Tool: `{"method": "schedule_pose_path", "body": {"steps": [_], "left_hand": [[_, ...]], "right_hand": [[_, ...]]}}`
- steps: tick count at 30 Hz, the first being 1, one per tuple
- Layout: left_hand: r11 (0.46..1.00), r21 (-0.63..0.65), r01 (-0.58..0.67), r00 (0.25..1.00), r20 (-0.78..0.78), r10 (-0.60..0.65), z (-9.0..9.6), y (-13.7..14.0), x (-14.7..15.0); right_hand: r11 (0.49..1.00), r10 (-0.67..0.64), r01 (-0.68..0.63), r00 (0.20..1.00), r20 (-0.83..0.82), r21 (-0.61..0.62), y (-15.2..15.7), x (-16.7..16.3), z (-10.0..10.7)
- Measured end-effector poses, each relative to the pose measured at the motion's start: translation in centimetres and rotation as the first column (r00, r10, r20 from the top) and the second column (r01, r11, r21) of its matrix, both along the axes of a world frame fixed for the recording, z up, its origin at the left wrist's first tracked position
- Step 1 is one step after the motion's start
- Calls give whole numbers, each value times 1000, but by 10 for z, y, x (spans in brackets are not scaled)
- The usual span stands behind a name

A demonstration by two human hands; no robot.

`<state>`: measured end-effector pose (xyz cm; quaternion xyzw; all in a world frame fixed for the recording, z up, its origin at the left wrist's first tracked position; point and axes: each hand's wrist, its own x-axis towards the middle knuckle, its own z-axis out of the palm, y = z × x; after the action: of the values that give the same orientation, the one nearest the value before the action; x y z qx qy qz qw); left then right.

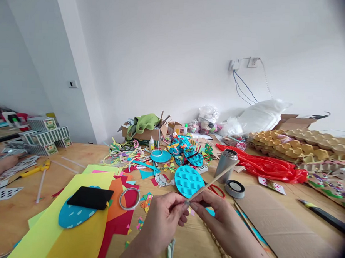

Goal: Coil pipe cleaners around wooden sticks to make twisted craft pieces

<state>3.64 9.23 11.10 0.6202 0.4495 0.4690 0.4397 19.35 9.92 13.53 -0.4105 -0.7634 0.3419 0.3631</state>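
Observation:
In front of me both hands meet at the lower end of a thin wooden stick [216, 178], which slants up to the right. My left hand [164, 215] pinches a small greyish bit at that end, too small to name. Thumb and fingers of my right hand [216, 213] close on the stick just beside it. Behind the hands lies a blue paper oval [188, 180] with raised folded pieces. The stick's upper end crosses in front of an uncapped metal flask [225, 164]; its lid [235, 188] stands beside it.
On the left, a black phone [90, 198] and a tape roll [129, 198] lie on coloured paper [67, 193]. A cardboard sheet [289, 223], a craft knife [324, 216] and egg trays [287, 144] are at right. A co-worker's hand [7, 162] is near a yellow glue gun [33, 170].

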Motion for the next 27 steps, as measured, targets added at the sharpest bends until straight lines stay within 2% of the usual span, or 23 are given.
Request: {"method": "schedule_pose_path", "body": {"steps": [4, 10, 12, 15, 18, 19, 20, 22, 25, 27], "left_hand": [[990, -114, 87, 990, 118, -73, 1, 1, -2], [966, -200, 162, 964, 240, -112, 3, 0, -3], [939, -242, 245, 927, 343, -153, 4, 0, -5], [870, -315, 380, 851, 489, -194, 4, 0, -9], [797, -359, 486, 793, 564, -229, 3, 2, -12], [791, -361, 494, 789, 567, -235, 3, 3, -12], [802, -353, 483, 799, 552, -238, 2, 3, -11], [864, -317, 392, 860, 459, -222, 2, 4, -8], [964, -218, 149, 972, 211, -103, 0, 3, -2], [994, -109, 31, 998, 52, -26, -2, 2, 0]], "right_hand": [[999, -41, 40, 999, 36, 33, 0, -1, 0], [998, -62, 62, 998, 11, 22, 1, -1, 0], [999, -51, 51, 999, -16, 7, 0, 1, 1], [999, 24, -27, 997, -80, -42, -2, 2, 3], [994, 64, -73, 991, -117, -78, -4, 3, 3], [995, 50, -59, 993, -109, -77, -4, 2, 3], [997, 23, -30, 996, -90, -70, -3, 2, 3], [998, -43, 42, 998, -39, -43, -2, 0, 1], [995, -100, 100, 995, 13, -13, 0, -3, -1], [996, -94, 94, 995, 15, -5, 2, -5, -2]]}}
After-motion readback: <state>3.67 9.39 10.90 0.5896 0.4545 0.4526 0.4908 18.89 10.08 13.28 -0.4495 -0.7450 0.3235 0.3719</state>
